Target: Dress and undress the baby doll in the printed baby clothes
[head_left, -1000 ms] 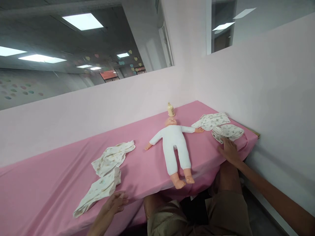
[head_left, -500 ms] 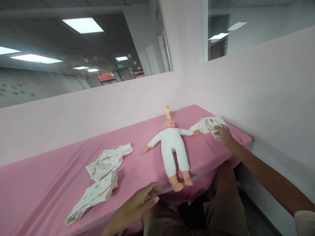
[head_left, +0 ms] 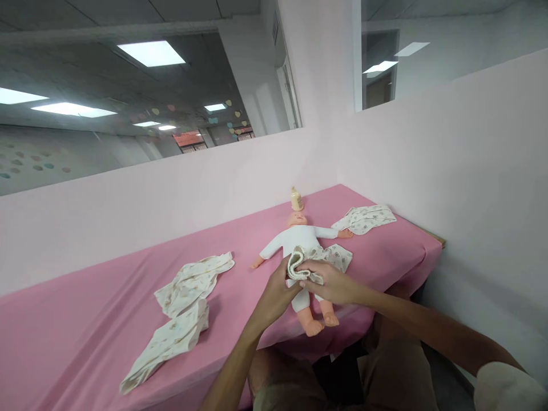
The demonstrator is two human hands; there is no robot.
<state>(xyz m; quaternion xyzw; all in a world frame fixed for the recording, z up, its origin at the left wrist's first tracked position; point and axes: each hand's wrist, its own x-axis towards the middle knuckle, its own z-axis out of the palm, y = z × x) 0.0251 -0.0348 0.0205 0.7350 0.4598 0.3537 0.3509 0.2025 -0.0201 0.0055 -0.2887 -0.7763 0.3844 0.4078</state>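
A baby doll [head_left: 299, 235] in a white bodysuit lies on its back on the pink table [head_left: 107, 319], feet toward me. Over its legs I hold a small patterned white garment [head_left: 319, 258]. My left hand [head_left: 276, 291] grips its bunched left end and my right hand [head_left: 329, 282] pinches the same cloth from the right. Both hands hover just above the doll's thighs. A small feeding bottle [head_left: 296, 199] stands right behind the doll's head.
Another patterned garment [head_left: 366, 218] lies flat by the doll's outstretched arm near the right wall. Two more garments [head_left: 194, 279] [head_left: 165, 345] lie to the left on the table. Pale partition walls enclose the table at the back and right. My knees are under the front edge.
My right hand has carried one patterned garment from the table's right end to above the doll's legs. My left hand rose from the front edge and took hold of it too.
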